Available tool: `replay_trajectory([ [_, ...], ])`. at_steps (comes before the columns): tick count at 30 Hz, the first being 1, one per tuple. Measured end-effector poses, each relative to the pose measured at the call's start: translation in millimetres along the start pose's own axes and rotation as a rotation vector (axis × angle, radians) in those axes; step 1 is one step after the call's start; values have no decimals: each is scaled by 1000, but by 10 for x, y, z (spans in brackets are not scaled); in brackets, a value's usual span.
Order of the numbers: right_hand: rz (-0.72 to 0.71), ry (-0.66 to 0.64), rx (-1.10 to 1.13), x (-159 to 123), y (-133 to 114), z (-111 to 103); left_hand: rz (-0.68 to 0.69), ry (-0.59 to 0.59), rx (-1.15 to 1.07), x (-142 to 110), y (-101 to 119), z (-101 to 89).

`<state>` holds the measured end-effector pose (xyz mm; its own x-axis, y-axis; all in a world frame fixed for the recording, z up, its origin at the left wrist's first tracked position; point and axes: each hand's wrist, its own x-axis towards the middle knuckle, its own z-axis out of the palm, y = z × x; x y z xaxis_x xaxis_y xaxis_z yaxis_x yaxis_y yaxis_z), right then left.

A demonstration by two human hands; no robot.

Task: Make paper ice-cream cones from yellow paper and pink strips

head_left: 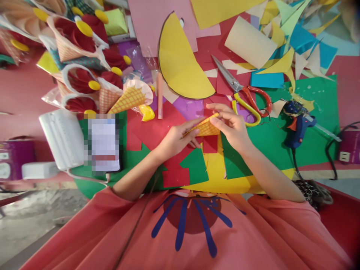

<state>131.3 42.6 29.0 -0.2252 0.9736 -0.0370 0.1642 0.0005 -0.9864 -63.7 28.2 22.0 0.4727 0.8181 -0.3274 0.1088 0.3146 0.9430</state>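
Note:
Between my two hands is a small yellow paper cone (pixel 208 127) with an orange grid pattern, held just above the table. My left hand (pixel 182 135) has its fingers closed round the cone's left end. On the cone's upper right edge, the thumb and fingers of my right hand (pixel 230 123) pinch the paper. A large yellow foam semicircle (pixel 182 60) lies beyond my hands. Scissors (pixel 234 80) with red and yellow handles rest just past my right hand.
Finished paper cones (pixel 131 95) crowd the far left. A phone (pixel 104 144) and a white power bank (pixel 62 138) lie at left. At right, a blue glue gun (pixel 298 129) with a cable rests on green sheet (pixel 317 97). Paper scraps (pixel 292 30) and a cream roll (pixel 250 42) lie farther back.

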Motion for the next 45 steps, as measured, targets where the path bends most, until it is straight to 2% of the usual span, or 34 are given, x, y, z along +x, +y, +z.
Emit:
replay_trajectory([
  [4, 26, -8, 25, 1, 8, 16, 1, 88, -32, 23, -16, -14],
  [8, 72, 11, 35, 4, -4, 22, -11, 116, -69, 23, 12, -15],
  [17, 62, 41, 39, 22, -11, 14, -63, 122, -189, 15, 68, -36],
  [24, 34, 61, 42, 16, -29, 5, -50, 105, -212, 25, 51, -33],
  [45, -1, 57, 16, -11, -15, 10, -7, 221, -96, 44, -2, -22],
])
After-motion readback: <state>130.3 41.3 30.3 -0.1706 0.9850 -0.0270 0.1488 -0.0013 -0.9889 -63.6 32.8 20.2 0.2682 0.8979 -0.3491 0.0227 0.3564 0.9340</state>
